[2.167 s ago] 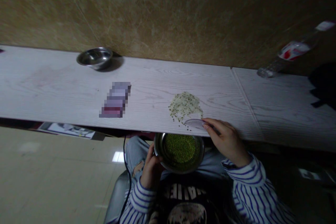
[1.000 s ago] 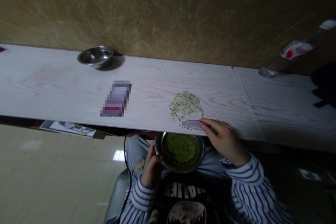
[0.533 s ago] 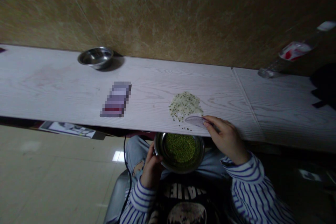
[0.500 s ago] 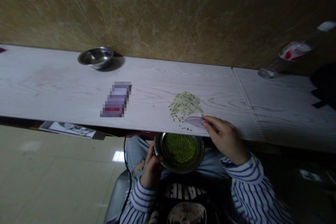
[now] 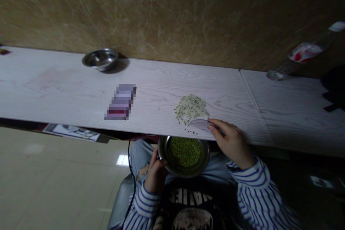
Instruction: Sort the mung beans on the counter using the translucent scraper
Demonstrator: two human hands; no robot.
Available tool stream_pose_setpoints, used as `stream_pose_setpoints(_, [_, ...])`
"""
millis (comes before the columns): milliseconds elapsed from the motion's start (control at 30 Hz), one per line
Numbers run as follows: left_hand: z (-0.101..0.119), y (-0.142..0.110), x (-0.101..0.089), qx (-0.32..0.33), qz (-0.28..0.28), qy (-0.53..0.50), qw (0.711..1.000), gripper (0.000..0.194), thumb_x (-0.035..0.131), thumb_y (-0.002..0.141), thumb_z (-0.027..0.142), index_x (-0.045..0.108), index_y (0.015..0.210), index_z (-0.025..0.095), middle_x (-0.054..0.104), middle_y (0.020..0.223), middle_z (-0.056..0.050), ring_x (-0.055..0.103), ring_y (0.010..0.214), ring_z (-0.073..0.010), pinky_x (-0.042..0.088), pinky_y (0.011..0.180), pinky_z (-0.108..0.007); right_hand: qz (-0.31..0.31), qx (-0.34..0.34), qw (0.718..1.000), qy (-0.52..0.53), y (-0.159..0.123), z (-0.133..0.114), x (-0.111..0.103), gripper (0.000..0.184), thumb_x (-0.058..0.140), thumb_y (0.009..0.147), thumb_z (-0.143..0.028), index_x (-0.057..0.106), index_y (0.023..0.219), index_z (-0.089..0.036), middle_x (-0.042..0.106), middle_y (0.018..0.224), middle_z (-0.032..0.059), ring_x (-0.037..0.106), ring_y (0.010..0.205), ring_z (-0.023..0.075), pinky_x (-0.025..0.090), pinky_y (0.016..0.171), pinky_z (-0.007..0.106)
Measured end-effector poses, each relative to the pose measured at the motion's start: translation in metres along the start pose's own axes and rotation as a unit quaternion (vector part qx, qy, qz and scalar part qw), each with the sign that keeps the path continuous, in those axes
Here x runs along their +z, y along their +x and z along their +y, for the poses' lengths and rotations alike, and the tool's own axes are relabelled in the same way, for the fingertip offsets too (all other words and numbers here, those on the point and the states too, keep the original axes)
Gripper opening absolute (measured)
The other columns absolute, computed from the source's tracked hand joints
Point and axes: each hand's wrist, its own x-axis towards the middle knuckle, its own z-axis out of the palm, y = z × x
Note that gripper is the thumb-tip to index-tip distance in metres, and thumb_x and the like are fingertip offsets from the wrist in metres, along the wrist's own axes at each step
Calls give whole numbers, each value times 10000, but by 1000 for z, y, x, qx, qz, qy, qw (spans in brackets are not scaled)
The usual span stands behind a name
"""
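My left hand point(image 5: 156, 172) grips the left rim of a steel bowl point(image 5: 206, 156), thumb over the edge. Green mung beans point(image 5: 185, 151) cover the inside of this bowl, held over my lap just below the table's front edge. Between the thumb and fingers of my right hand point(image 5: 230, 140) is a clear, half-round plastic protractor point(image 5: 199, 124). Its flat face lies low over the tabletop, against the near side of a pile of white rice mixed with green beans point(image 5: 191, 107). A few loose beans are scattered between the pile and the table edge.
On the pale wood-grain table point(image 5: 156, 79), a second steel bowl point(image 5: 101, 61) stands at the back left. A pixelated phone-like rectangle point(image 5: 121, 101) lies left of the pile. A clear bottle point(image 5: 304, 52) and a dark object point(image 5: 334, 90) are at the right. A patterned wall rises behind.
The view has shifted very slightly, so the table things appear a little further right. Both hands, the bowl and the protractor keep their places, and the pile looks the same.
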Motion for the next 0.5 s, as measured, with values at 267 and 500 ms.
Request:
stream_pose_setpoints(267, [0, 0, 0, 2, -4, 4, 1000, 611, 675, 668, 205, 656, 1269, 311, 716, 1107, -41, 655, 1011, -289, 552, 781, -393, -16, -13, 1000, 8, 1, -6, 1, 236, 535, 943, -231, 743, 1055, -226, 804, 996, 76, 763, 884, 241, 618, 793, 384])
stream_pose_setpoints(500, [1, -1, 0, 0, 7, 5, 1000, 622, 673, 661, 194, 653, 1272, 305, 718, 1129, -46, 654, 1016, -289, 553, 789, -397, -15, -21, 1000, 14, 2, -8, 3, 230, 536, 950, -228, 738, 1058, -217, 804, 995, 75, 762, 883, 236, 620, 782, 381])
